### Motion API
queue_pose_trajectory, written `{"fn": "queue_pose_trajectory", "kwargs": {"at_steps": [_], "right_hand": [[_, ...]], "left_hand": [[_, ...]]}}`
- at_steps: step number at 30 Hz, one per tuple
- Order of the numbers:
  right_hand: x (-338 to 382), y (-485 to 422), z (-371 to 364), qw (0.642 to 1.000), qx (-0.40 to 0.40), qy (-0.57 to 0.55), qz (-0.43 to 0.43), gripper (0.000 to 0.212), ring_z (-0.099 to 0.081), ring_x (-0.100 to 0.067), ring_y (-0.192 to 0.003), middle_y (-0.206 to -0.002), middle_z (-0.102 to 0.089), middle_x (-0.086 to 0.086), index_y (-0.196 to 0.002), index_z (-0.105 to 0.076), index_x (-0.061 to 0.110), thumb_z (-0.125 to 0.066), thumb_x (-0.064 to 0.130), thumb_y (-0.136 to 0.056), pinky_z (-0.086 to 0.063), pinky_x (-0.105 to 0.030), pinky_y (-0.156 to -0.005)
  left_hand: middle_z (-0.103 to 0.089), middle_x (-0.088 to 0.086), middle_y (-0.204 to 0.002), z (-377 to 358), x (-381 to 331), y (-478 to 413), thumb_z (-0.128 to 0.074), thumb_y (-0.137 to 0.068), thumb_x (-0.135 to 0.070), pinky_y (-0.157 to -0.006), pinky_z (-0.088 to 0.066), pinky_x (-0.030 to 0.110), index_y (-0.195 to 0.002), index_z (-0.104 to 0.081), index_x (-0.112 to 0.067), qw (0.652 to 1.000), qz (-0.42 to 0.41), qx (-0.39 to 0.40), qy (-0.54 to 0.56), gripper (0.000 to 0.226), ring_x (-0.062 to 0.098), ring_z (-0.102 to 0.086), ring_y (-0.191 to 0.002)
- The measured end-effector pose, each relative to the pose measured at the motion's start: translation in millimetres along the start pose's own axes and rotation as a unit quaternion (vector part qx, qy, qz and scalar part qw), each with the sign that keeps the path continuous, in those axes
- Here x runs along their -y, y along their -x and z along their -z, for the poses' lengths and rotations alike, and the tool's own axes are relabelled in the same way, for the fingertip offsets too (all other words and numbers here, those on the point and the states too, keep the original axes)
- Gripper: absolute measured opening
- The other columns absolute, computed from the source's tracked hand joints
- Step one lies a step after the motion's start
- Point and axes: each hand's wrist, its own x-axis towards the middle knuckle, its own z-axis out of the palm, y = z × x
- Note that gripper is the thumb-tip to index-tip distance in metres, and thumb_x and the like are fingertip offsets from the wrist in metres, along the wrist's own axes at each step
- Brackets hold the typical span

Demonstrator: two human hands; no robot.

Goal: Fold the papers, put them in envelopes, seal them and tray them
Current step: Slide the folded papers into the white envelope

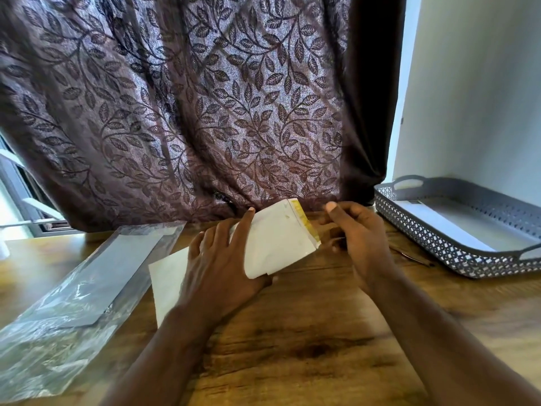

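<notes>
A white envelope with a yellow strip along its flap edge is tilted up above the wooden table. My left hand grips its lower left part, thumb under it and index finger along its upper edge. Just right of the flap end, my right hand has its fingers curled; whether it pinches the flap or a peeled strip is unclear. Under my left hand lies a white sheet. A grey perforated tray with a white envelope inside stands at the right.
A clear plastic sleeve of envelopes lies at the left of the table. A patterned brown curtain hangs right behind the table's far edge. A white wall rises behind the tray. A thin dark object lies in front of the tray.
</notes>
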Motion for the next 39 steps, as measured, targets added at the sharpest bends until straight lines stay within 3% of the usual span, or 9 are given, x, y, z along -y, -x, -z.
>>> {"fn": "queue_pose_trajectory", "kwargs": {"at_steps": [3,5,9,13,17,23,26,32,39], "right_hand": [[-9,3,-8,0.983,0.107,-0.046,-0.140,0.050,-0.073,-0.028,-0.100,-0.115,-0.074,-0.010,-0.124,-0.060,0.013,-0.077,0.036,-0.082,-0.061,-0.046,-0.079],[-14,7,-14,0.969,0.157,-0.062,-0.178,0.053,-0.073,-0.030,-0.105,-0.117,-0.074,-0.011,-0.128,-0.055,0.013,-0.078,0.027,-0.083,-0.060,-0.055,-0.086],[-19,1,-14,0.981,0.115,-0.021,-0.157,0.036,-0.072,-0.028,-0.104,-0.116,-0.073,-0.012,-0.127,-0.057,0.011,-0.065,0.001,-0.094,-0.062,-0.051,-0.083],[-24,-8,-5,0.990,0.034,0.023,-0.132,0.026,-0.071,-0.032,-0.104,-0.111,-0.073,-0.013,-0.114,-0.064,0.013,-0.066,0.000,-0.092,-0.059,-0.057,-0.087],[-23,-9,-2,0.992,-0.012,0.061,-0.106,0.017,-0.071,-0.027,-0.089,-0.101,-0.074,-0.012,-0.100,-0.067,0.018,-0.063,0.003,-0.094,-0.061,-0.043,-0.072],[-26,0,-7,0.988,0.086,0.105,-0.077,0.011,-0.073,-0.022,-0.082,-0.092,-0.076,-0.007,-0.099,-0.071,0.016,-0.070,0.007,-0.092,-0.062,-0.037,-0.069],[-26,6,-13,0.979,0.144,0.123,-0.069,0.013,-0.073,-0.016,-0.083,-0.094,-0.076,-0.002,-0.098,-0.074,0.017,-0.073,0.008,-0.090,-0.059,-0.027,-0.064],[-29,13,-19,0.968,0.217,0.095,-0.078,0.030,-0.073,-0.024,-0.092,-0.097,-0.078,-0.006,-0.089,-0.083,0.016,-0.066,0.040,-0.085,-0.060,-0.039,-0.079],[-31,12,-17,0.962,0.230,0.139,-0.044,0.018,-0.074,-0.020,-0.086,-0.090,-0.079,-0.004,-0.089,-0.083,0.013,-0.074,0.028,-0.084,-0.059,-0.028,-0.070]], "left_hand": [[-0.041,0.002,-0.145,1,-3,1,-0.039,-0.058,-0.100,-0.110,-0.032,0.051,-0.158,-0.010,-0.027,1.000,0.009,-0.004,0.001,0.127,0.027,-0.042,-0.131],[-0.038,0.004,-0.147,4,-7,1,-0.037,-0.054,-0.104,-0.110,-0.033,0.053,-0.157,-0.004,-0.029,0.999,0.027,0.013,0.013,0.132,0.030,-0.041,-0.132],[-0.030,0.001,-0.155,11,-13,1,-0.039,-0.054,-0.102,-0.109,-0.034,0.051,-0.154,0.013,-0.037,0.995,0.064,0.066,0.048,0.130,0.028,-0.037,-0.137],[-0.058,-0.001,-0.137,11,-6,-4,-0.052,-0.073,-0.085,-0.092,-0.052,0.048,-0.147,-0.021,-0.040,0.977,0.150,0.088,0.123,0.092,0.027,-0.060,-0.116],[-0.077,-0.002,-0.097,7,-4,-5,-0.067,-0.085,-0.058,-0.087,-0.057,0.049,-0.110,-0.070,-0.023,0.888,0.211,0.201,0.356,0.043,0.021,-0.073,-0.088],[-0.077,0.005,-0.104,18,-18,0,-0.063,-0.097,-0.031,-0.089,-0.058,0.041,-0.113,-0.072,-0.011,0.711,0.280,0.268,0.587,0.027,0.025,-0.074,-0.098],[-0.077,0.009,-0.104,14,-12,-2,-0.065,-0.095,-0.021,-0.084,-0.059,0.038,-0.113,-0.071,-0.011,0.692,0.292,0.255,0.608,0.021,0.026,-0.074,-0.094],[-0.077,0.011,-0.101,5,-8,-2,-0.066,-0.094,-0.011,-0.076,-0.058,0.035,-0.106,-0.073,-0.011,0.664,0.321,0.223,0.638,0.015,0.023,-0.073,-0.084],[-0.078,0.009,-0.095,3,-10,-4,-0.073,-0.082,-0.050,-0.089,-0.058,0.047,-0.100,-0.075,-0.010,0.702,0.334,0.205,0.595,0.043,0.027,-0.073,-0.089]]}}
